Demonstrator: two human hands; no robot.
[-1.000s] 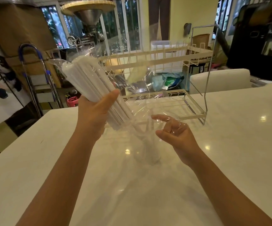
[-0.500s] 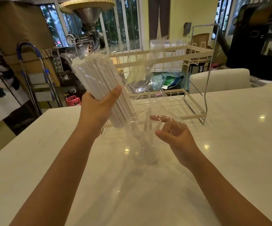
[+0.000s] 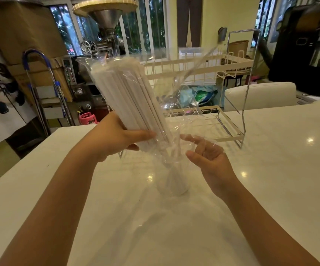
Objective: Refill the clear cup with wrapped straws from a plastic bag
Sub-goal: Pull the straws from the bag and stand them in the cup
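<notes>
A clear plastic bag [image 3: 176,104] packed with white wrapped straws [image 3: 128,96] is tilted over the clear cup [image 3: 175,177], its open mouth pointing down at the cup. My left hand [image 3: 117,137] grips the bundle of straws through the bag near its lower end. The cup stands on the white table [image 3: 270,169] and holds a few straws. My right hand [image 3: 207,156] hovers just right of the cup's rim, fingers spread, with loose bag film draped over them; I cannot tell whether it pinches the film.
A cream wire dish rack [image 3: 213,73] stands on the table right behind the cup. A white chair back [image 3: 259,95] sits beyond the table's far edge. Machines, a blue-handled ladder [image 3: 40,89] and boxes lie off the table at the left.
My left hand has swung the bag of straws more upright and to the right, bringing its lower end closer over the cup. My right hand has stayed beside the cup.
</notes>
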